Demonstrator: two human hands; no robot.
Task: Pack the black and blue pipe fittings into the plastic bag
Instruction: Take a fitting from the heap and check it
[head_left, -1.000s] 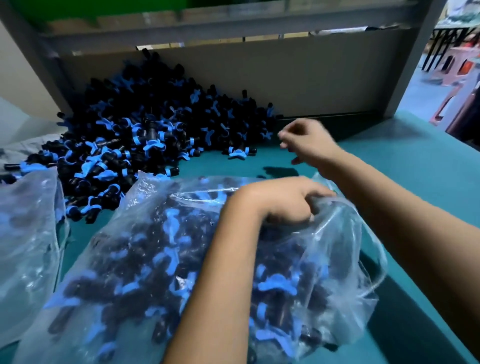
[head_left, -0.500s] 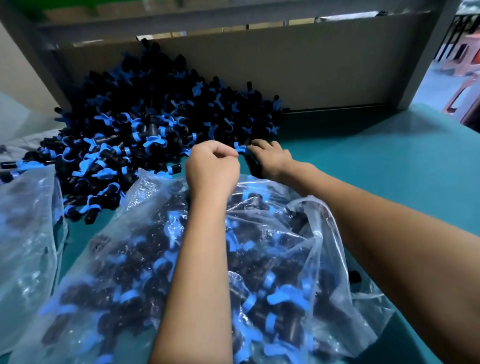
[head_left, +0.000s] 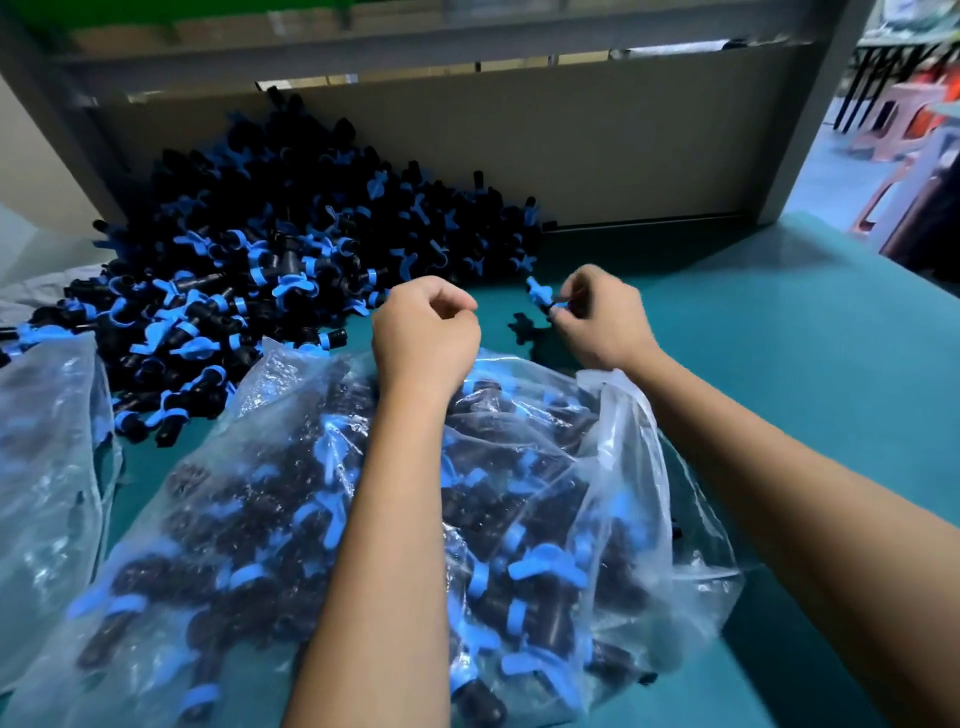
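**Hands: both forward, fingers curled**

Both bare forearms extend forward, converging slightly. Left hand (head_left: 425, 332): back of hand up, fingers curled inward to a loose fist; whether it holds anything cannot be determined. Right hand (head_left: 597, 317): fingers curled, fingertips pinching a small black and blue fitting (head_left: 540, 295).

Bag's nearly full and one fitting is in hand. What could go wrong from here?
1. The right hand pinches one fitting over bare table, short of the bag; if dropped there, it may land outside.
2. The bag lies on its side, packed, its mouth slack toward the pile; fittings inside could slide out.
3. The left hand is curled above the bag; whether it holds the rim is unclear, so the mouth may close.
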